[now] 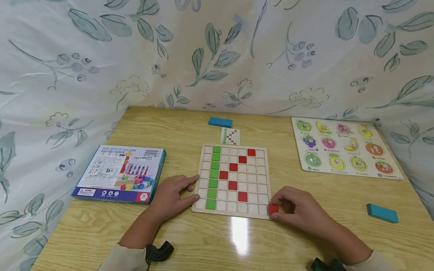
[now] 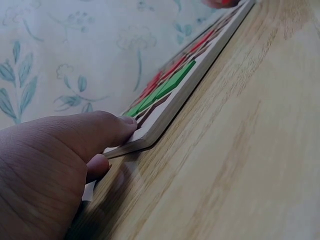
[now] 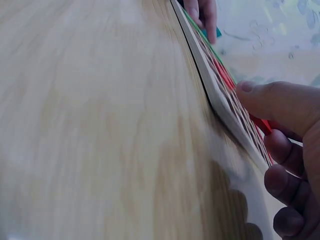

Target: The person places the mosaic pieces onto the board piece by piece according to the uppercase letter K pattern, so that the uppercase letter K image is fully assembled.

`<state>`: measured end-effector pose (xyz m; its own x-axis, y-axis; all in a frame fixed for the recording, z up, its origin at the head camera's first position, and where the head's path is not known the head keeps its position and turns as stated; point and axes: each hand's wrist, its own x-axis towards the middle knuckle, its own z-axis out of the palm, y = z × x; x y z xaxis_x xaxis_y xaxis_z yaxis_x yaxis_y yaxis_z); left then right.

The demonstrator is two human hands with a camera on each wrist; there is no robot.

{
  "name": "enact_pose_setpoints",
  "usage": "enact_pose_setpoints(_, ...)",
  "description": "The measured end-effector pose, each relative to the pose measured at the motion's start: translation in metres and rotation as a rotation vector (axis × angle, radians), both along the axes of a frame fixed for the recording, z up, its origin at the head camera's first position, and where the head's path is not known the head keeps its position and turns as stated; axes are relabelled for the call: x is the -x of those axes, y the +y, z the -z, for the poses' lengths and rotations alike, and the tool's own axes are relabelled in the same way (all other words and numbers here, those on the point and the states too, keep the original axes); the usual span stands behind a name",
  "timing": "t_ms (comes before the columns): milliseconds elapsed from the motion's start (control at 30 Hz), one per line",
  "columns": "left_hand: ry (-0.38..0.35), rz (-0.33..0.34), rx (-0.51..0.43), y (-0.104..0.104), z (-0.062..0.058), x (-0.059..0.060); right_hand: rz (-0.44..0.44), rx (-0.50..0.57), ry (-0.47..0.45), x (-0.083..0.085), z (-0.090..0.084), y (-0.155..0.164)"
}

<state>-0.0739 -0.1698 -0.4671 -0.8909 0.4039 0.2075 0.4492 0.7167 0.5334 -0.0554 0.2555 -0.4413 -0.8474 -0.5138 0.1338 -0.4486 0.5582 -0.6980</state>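
Observation:
A square wooden grid board (image 1: 234, 215) lies in front of me. A column of green tiles (image 1: 213, 183) fills its second column from the left, and several red tiles (image 1: 233, 185) make a sideways V. My left hand (image 1: 170, 195) steadies the board's left edge, thumb on the near corner and index finger higher up the side. At the lower right corner, thumb and fingers of my right hand (image 1: 301, 206) pinch a red square tile (image 1: 273, 209); in the right wrist view the tile (image 3: 262, 125) is partly hidden by the fingers.
A small pattern card (image 1: 230, 136) lies at the board's far edge, with a blue block (image 1: 220, 122) behind it. Left is a boxed bead set (image 1: 120, 173). A fruit puzzle board (image 1: 346, 148) lies far right, another blue block (image 1: 382, 213) nearer. Patterned cloth (image 1: 217, 56) hangs behind.

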Motion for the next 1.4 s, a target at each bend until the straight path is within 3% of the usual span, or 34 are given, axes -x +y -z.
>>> enact_pose_setpoints(367, -0.003, 0.000, 0.003, 0.001, -0.002, 0.000, -0.067, -0.024, 0.033, 0.006, -0.003, -0.036)
enact_pose_setpoints(567, -0.002, -0.001, -0.006, 0.000, -0.002, -0.001, -0.057, -0.096, 0.016, 0.007, -0.003, -0.046)
enact_pose_setpoints(1067, 0.000, 0.005, -0.016, 0.001, -0.003, 0.000, -0.070, -0.159, -0.076, 0.014, -0.004, -0.051)
enact_pose_setpoints(1400, -0.006, 0.005, -0.019, 0.001, -0.002, 0.001, -0.063, -0.117, -0.100, 0.015, -0.003, -0.051)
